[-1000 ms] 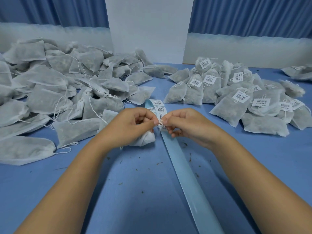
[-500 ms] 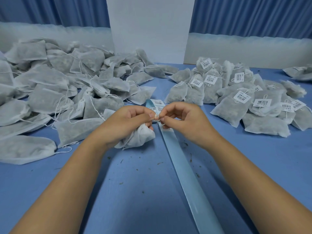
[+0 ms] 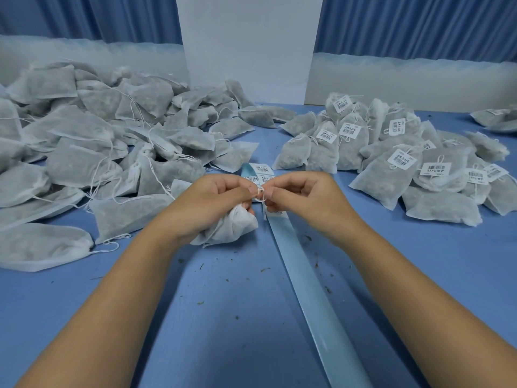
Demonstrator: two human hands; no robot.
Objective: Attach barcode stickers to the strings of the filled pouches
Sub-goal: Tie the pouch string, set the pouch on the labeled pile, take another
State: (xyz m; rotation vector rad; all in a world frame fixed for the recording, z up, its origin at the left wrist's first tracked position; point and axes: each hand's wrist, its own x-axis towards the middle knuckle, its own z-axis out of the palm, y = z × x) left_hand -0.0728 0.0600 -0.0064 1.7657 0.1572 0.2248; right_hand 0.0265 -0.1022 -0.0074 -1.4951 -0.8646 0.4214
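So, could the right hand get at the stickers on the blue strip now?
Probably yes: the stickers lie just beyond the right hand with nothing between, though it must first let go of the string.

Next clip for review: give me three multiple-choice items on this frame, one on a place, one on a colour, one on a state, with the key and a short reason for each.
1. Where does the pile of stickered pouches lie?
A. on the person's left
B. on the person's right
C. on the floor

2. What colour is the table?
A. red
B. blue
C. black

3. What is the left hand doing?
A. lying flat on the table
B. holding scissors
C. gripping a pouch and pinching its string

Key:
1 B: every pouch with a barcode tag lies in the right-side pile.
2 B: bare blue surface shows in front of the person.
3 C: its fingers curl round the pouch, while the right hand pinches the same string.
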